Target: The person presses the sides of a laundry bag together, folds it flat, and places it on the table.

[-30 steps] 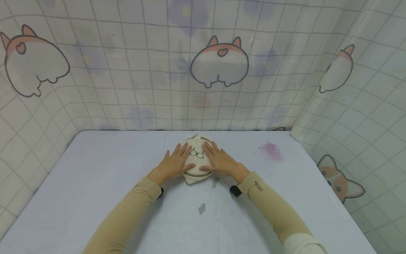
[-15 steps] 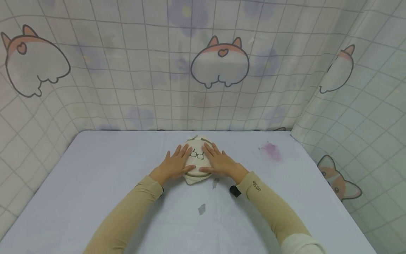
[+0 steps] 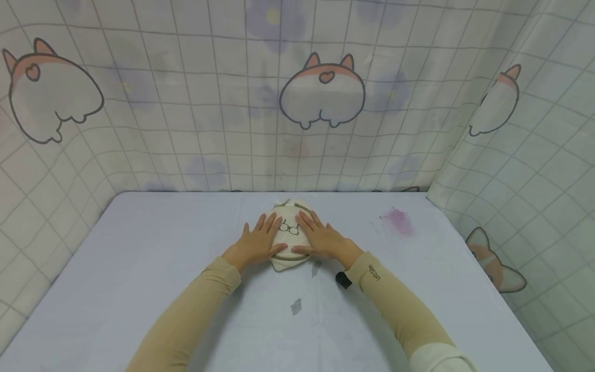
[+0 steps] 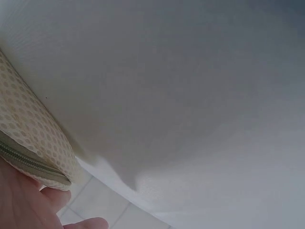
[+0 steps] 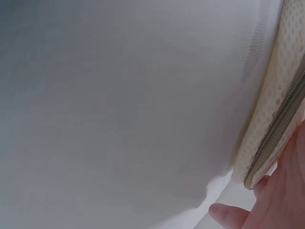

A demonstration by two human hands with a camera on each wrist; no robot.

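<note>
Mesh bag (image 3: 290, 242) sits nr the far edge of the table (image 3: 153, 248), approx. mid, w/ both hands on it: L hand (image 3: 254, 245) & R hand (image 3: 326, 242) lie flat on either side, fingers straight & spread, nothing pinched. Prob. light & soft, w/ a bit of spring in the mesh; not fragile, & the weave shouldn't be v. slippery. Contents, if any, can't be seen. Best hold is likely both sides, by the zip (image 4: 33, 162) along the edge; a hard squeeze would prob. dent it. Tabletop's pale & flat, w/ a pink stain (image 3: 398, 222) to the R & a grey mark (image 3: 296, 306) nearer the person. Checked curtains (image 3: 209, 108) w/ dog prints (image 3: 322, 98) behind & at the sides.
</note>
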